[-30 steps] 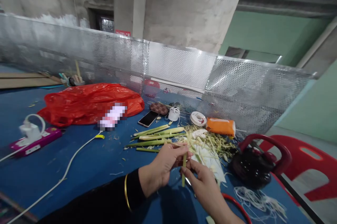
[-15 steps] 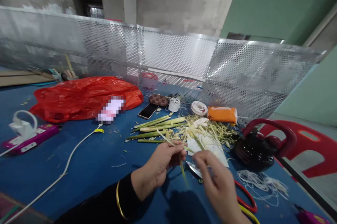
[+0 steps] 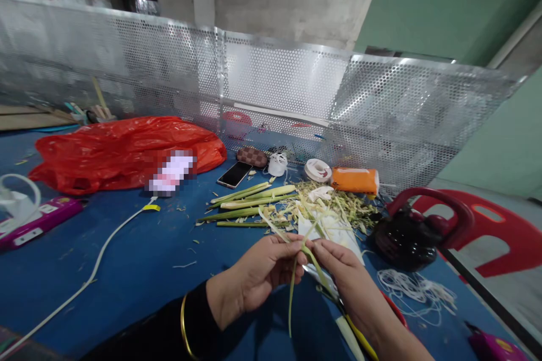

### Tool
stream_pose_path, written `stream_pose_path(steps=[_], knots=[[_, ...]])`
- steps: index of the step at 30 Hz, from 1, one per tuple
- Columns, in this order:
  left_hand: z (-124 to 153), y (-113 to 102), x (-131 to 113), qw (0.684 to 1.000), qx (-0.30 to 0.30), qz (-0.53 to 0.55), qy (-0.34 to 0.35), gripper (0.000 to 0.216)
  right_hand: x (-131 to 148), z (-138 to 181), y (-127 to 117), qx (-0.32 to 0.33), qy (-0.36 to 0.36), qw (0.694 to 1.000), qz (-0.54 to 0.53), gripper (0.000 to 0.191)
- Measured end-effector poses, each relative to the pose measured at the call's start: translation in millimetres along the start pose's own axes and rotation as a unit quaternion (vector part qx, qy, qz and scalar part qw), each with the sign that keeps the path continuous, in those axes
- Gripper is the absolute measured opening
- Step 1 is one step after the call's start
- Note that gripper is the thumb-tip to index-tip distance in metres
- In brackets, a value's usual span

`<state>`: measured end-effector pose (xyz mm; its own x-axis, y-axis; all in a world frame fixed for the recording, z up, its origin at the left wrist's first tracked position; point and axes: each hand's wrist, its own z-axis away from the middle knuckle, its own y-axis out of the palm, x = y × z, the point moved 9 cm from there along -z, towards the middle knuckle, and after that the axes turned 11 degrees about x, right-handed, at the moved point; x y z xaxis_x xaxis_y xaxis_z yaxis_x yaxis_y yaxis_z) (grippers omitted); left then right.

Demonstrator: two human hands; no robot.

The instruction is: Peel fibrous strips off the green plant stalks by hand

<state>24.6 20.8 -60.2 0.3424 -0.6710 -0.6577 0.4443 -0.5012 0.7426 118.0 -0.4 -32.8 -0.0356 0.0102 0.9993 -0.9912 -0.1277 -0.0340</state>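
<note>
My left hand point(image 3: 258, 273) and my right hand point(image 3: 345, 279) meet over the blue table point(image 3: 139, 259), both pinching a thin green stalk point(image 3: 292, 287) whose split strips hang down between them. A gold bangle sits on my left wrist. Just beyond my fingers lies a heap of pale green peelings point(image 3: 334, 211) on white paper. To its left lie several whole green stalks point(image 3: 249, 203) side by side.
A red plastic bag point(image 3: 118, 149), a phone point(image 3: 235, 174), a white round object point(image 3: 278, 164), an orange packet point(image 3: 354, 180) and a black kettle with a red handle point(image 3: 406, 236) stand around. A perforated metal screen point(image 3: 275, 95) runs behind. White cable point(image 3: 97, 262) crosses left; red chair point(image 3: 503, 236) right.
My right hand came back to the stalk and now pinches it beside my left hand. Long strips now hang from the stalk. The camera tilted down slightly.
</note>
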Motion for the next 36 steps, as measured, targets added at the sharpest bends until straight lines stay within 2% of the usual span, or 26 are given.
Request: stream_pose_path(steps=[4,7,10,12,15,20,25,29,33,36], knots=[[2,1,-3,1.0,-0.008,-0.008,-0.001,0.018,0,-1,-2,0.01,-0.013,1.0,0.025,0.029],[3,3,-4,1.0,-0.006,-0.018,-0.006,0.027,7,1,-10,-0.019,-0.056,0.992,0.11,0.025],[4,6,-2,1.0,0.0,-0.027,-0.012,0.039,18,6,-16,-0.065,-0.107,0.972,0.201,0.019],[5,4,-3,0.999,-0.011,-0.038,-0.002,0.038,23,10,-19,-0.091,-0.132,0.959,0.233,0.016],[6,0,-2,0.999,-0.042,-0.031,0.006,0.035,28,13,-15,-0.094,-0.166,0.943,0.274,0.014],[5,1,0,0.999,-0.036,-0.011,0.005,0.03,37,17,-5,-0.087,-0.221,0.906,0.35,0.015],[4,2,1,0.999,-0.025,-0.028,0.006,0.028,42,17,-1,-0.085,-0.23,0.892,0.379,0.021],[4,6,-2,0.999,-0.01,-0.046,0.014,0.027,40,15,-1,-0.078,-0.218,0.897,0.378,0.021],[6,7,-4,0.996,-0.013,-0.084,-0.006,0.028,35,14,-3,-0.072,-0.211,0.897,0.383,0.021],[6,6,-2,0.998,-0.009,-0.064,-0.018,0.026,34,14,-3,-0.067,-0.214,0.898,0.379,0.019]])
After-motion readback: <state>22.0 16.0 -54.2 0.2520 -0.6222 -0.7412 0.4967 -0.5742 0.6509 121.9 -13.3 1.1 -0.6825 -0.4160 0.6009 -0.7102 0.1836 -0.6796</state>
